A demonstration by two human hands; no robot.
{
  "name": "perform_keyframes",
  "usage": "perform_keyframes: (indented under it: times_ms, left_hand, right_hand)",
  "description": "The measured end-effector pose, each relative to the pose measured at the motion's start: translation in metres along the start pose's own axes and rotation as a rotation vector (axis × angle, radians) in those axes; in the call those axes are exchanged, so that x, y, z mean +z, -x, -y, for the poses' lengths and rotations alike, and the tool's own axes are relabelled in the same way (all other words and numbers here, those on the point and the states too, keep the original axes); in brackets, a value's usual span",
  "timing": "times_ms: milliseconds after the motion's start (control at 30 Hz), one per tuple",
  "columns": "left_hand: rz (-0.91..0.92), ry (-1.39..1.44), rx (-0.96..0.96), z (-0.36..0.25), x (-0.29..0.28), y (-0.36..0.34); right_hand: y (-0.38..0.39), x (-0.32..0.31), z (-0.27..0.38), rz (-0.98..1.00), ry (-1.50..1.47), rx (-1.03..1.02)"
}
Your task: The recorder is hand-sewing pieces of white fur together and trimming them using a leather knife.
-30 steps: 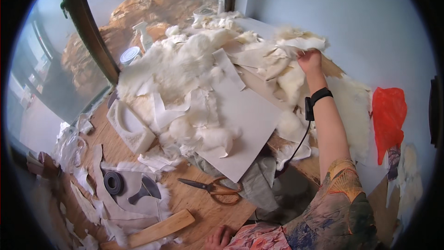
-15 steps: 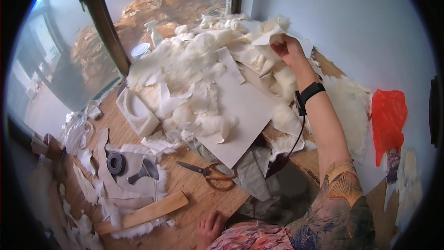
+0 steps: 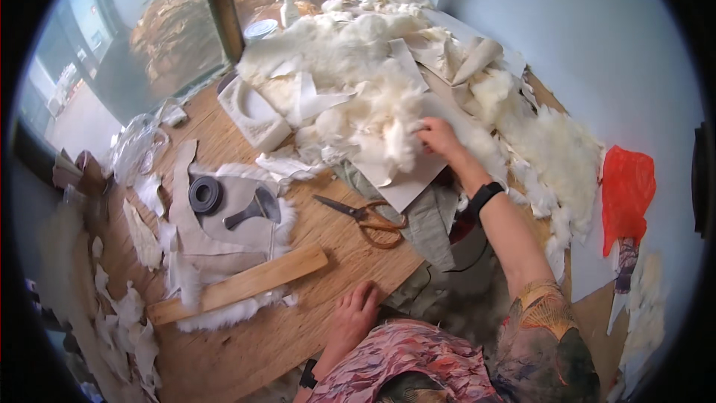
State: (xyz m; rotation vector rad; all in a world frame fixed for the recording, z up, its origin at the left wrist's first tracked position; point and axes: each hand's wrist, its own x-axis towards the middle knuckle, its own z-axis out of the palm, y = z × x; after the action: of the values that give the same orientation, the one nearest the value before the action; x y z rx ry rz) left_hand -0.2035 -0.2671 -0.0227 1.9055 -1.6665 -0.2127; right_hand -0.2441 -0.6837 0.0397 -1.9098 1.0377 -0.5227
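Note:
My right hand (image 3: pixel 440 136) grips a tuft of white fur (image 3: pixel 391 127) in the middle of the pile, over a pale card sheet (image 3: pixel 399 190). My left hand (image 3: pixel 356 312) rests on the wooden tabletop (image 3: pixel 224 358) near its front edge, fingers apart and slightly bent, holding nothing. Between my hands lie orange-handled scissors (image 3: pixel 369 220). To the left, a grey-backed fur piece (image 3: pixel 194 239) bears a black coil of strap (image 3: pixel 205 194) and a dark blade-like tool (image 3: pixel 250 209); a wooden slat (image 3: pixel 246 280) crosses its lower part.
A white tray (image 3: pixel 253 112), spray bottle (image 3: pixel 289 7) and round tin (image 3: pixel 261 28) stand behind. Glass panes are left, with tan bundles (image 3: pixel 171 37) beyond. A red bag (image 3: pixel 625 194) hangs by the right wall (image 3: pixel 597 52). Fur scraps (image 3: pixel 119 321) line the left edge.
My right hand has come down and inward from the upper right of the pile onto the middle fur. My left hand shows more fully. The whole view has shifted.

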Motion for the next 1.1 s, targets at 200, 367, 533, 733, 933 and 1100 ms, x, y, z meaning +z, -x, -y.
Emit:
perform_keyframes:
  times_ms: [200, 367, 533, 733, 933, 1100]
  left_hand:
    - [-0.048, 0.195, 0.008, 0.012, 0.007, 0.023]
    - [-0.207, 0.092, 0.043, 0.022, -0.012, 0.061]
    - [-0.074, 0.008, -0.195, 0.032, -0.053, 0.088]
    - [-0.178, -0.167, -0.303, 0.047, -0.061, 0.109]
    - [-0.321, -0.278, -0.402, 0.048, -0.054, 0.109]
    - [-0.35, -0.294, -0.45, 0.043, -0.06, 0.104]
  right_hand:
    - [0.007, -0.071, 0.001, -0.457, -0.522, 0.061]
    - [-0.009, -0.123, -0.01, -1.028, 0.006, -0.248]
    - [-0.001, -0.026, 0.061, -0.488, 0.197, -0.504]
    - [-0.035, 0.105, 0.104, -0.076, 0.56, -0.73]
    - [-0.095, 0.1, 0.078, 0.166, 1.06, -0.559]
    - [-0.118, -0.01, 0.073, 0.06, 1.13, -0.148]
